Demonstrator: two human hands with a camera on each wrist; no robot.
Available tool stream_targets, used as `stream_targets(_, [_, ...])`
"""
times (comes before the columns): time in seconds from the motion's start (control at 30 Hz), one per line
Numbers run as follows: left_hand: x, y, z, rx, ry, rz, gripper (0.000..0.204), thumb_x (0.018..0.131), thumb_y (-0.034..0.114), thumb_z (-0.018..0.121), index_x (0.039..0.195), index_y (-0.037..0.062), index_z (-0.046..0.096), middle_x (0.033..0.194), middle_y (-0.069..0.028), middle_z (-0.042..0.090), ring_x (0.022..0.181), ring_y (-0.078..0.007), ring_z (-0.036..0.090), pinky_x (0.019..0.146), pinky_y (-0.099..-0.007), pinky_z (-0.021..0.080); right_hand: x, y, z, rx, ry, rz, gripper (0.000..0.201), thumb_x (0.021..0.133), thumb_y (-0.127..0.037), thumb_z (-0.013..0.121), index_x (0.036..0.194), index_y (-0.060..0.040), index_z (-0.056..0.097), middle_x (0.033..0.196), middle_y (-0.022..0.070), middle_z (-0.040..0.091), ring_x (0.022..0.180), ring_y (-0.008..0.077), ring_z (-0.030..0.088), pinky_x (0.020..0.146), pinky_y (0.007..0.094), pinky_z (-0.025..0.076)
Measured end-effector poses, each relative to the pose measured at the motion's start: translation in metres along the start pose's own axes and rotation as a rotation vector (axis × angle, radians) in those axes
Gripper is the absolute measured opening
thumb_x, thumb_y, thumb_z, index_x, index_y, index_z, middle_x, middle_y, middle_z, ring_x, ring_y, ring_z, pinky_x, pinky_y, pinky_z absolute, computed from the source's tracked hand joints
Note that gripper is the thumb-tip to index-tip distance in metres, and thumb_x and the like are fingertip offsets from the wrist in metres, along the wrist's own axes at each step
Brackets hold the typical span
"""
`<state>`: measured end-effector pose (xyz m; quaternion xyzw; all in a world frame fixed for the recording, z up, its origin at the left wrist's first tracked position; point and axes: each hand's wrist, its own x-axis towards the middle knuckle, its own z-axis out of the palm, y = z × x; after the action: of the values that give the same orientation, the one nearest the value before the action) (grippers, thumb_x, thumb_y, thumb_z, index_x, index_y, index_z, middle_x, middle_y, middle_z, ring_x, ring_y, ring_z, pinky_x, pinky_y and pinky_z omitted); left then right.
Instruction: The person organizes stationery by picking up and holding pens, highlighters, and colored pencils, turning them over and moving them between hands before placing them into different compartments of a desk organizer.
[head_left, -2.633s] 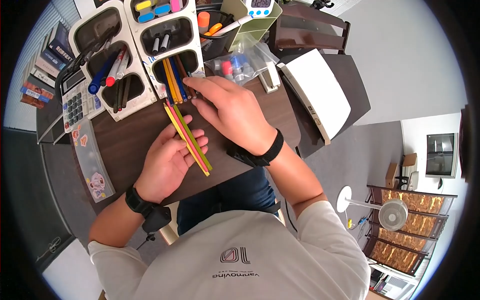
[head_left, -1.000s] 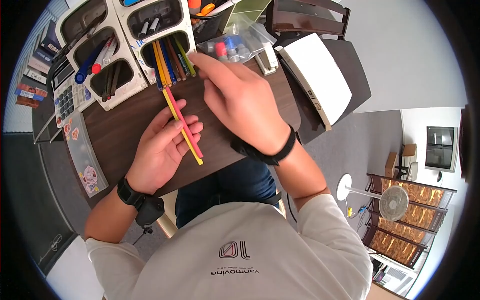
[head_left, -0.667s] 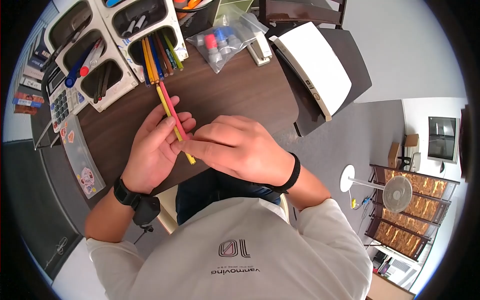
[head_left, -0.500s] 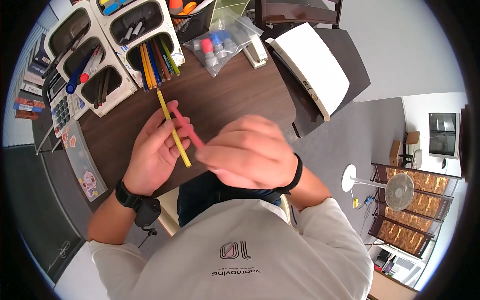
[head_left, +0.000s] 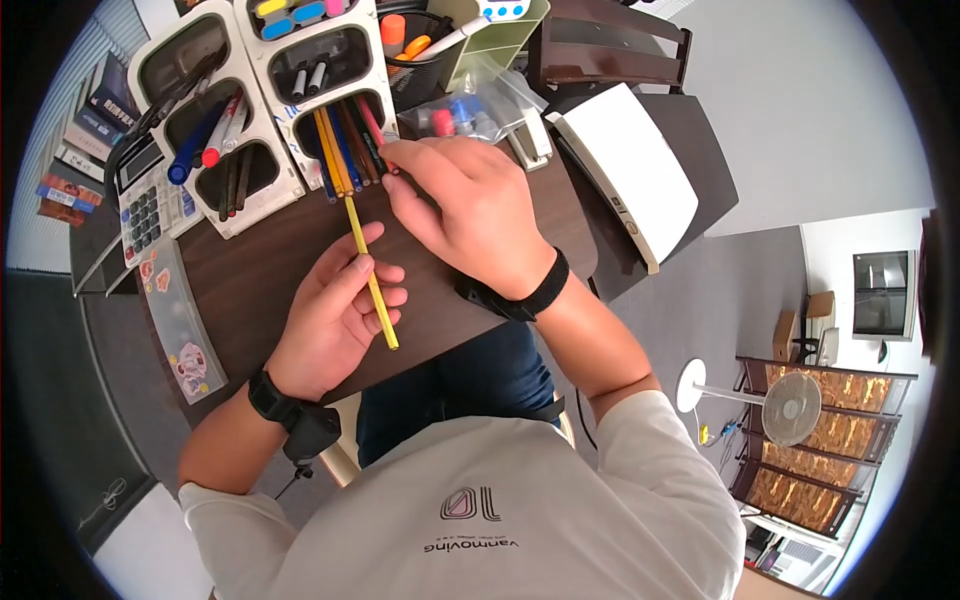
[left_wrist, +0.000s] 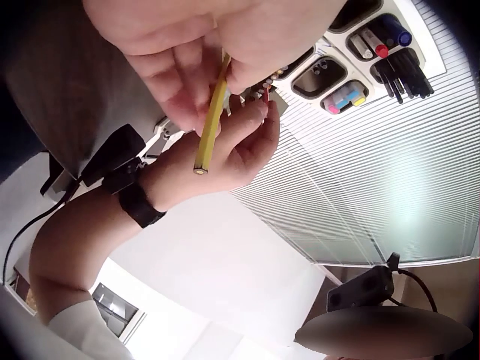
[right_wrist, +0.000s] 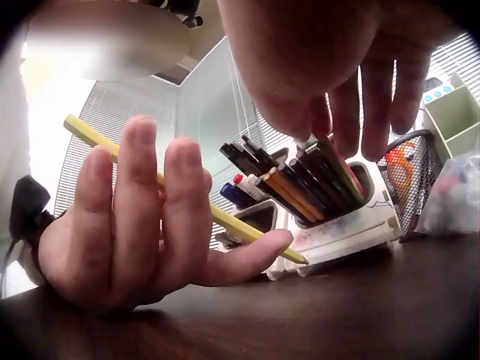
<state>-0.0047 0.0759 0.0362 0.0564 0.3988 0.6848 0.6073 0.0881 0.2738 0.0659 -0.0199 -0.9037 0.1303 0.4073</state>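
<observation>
In the head view my left hand holds a yellow pencil between thumb and fingers, its far tip just short of the pencil compartment. The left wrist view shows this yellow pencil close up. My right hand is at the mouth of the compartment, thumb and forefinger pinching the near end of a pinkish-red pencil. That pencil's far part lies inside the white organizer, along the right side of several coloured pencils in orange, blue, brown and green.
Left of the pencils, other compartments hold markers and dark pencils. A calculator and a stickered clear case lie at left. Behind the right hand are a bag of bottles, a mesh cup and a white stapler.
The green pencil, then the pinkish-red one, left the left hand by way of my right hand. The right hand carried the red pencil forward to the compartment; the left keeps the yellow one.
</observation>
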Motion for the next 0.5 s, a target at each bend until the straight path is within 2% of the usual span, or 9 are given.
stream_targets(0.17, [0.001,0.001,-0.003,0.008,-0.010,-0.007,0.044,0.110,0.028,0.058,0.151,0.0142,0.052,0.105,0.0012,0.072,0.092,-0.0096,0.070,0.078,-0.0268,0.056,0.000,0.002,0.003,-0.016,0.012,0.070,0.025,0.087,-0.014,0.077,0.111,-0.0070,0.073,0.084,0.0078,0.067,0.076,0.0293,0.067,0.068,0.0411,0.053])
stream_targets(0.23, [0.002,-0.002,-0.013,-0.059,-0.060,-0.006,0.036,0.111,0.024,0.056,0.145,0.0129,0.052,0.114,-0.0066,0.074,0.102,-0.0167,0.074,0.087,-0.0335,0.059,-0.001,-0.006,-0.008,-0.001,-0.010,0.080,0.025,0.088,-0.014,0.076,0.111,-0.0071,0.073,0.084,0.0079,0.066,0.076,0.0296,0.066,0.068,0.0410,0.053])
stream_targets(0.27, [0.003,-0.004,-0.014,-0.060,-0.058,-0.008,0.036,0.111,0.024,0.056,0.145,0.0129,0.052,0.114,-0.0066,0.074,0.102,-0.0167,0.074,0.087,-0.0335,0.059,-0.003,-0.013,-0.016,0.014,-0.034,0.091,0.024,0.088,-0.014,0.076,0.111,-0.0071,0.073,0.083,0.0081,0.066,0.076,0.0300,0.065,0.068,0.0409,0.052])
stream_targets(0.3, [0.003,-0.006,-0.015,-0.083,-0.059,0.005,0.035,0.111,0.024,0.056,0.143,0.0122,0.053,0.115,-0.0073,0.074,0.105,-0.0173,0.073,0.089,-0.0340,0.058,-0.007,-0.023,-0.022,0.089,-0.020,0.056,0.028,0.084,-0.013,0.077,0.111,-0.0077,0.073,0.079,0.0065,0.061,0.074,0.0295,0.062,0.068,0.0400,0.052])
stream_targets(0.37, [0.006,-0.004,-0.015,-0.107,-0.059,0.028,0.033,0.110,0.024,0.057,0.141,0.0114,0.053,0.117,-0.0079,0.074,0.107,-0.0179,0.073,0.090,-0.0345,0.058,-0.024,-0.030,-0.032,0.241,-0.153,-0.085,0.033,0.079,-0.008,0.079,0.112,-0.0090,0.076,0.082,0.0033,0.064,0.071,0.0243,0.062,0.065,0.0352,0.051])
stream_targets(0.5, [0.003,-0.008,-0.013,-0.155,-0.102,0.052,0.033,0.111,0.026,0.055,0.140,0.0096,0.054,0.119,-0.0103,0.074,0.111,-0.0205,0.072,0.096,-0.0365,0.056,-0.038,-0.053,-0.034,0.304,-0.260,-0.078,0.035,0.075,-0.007,0.078,0.110,-0.0091,0.076,0.091,0.0023,0.066,0.072,0.0231,0.062,0.064,0.0350,0.051])
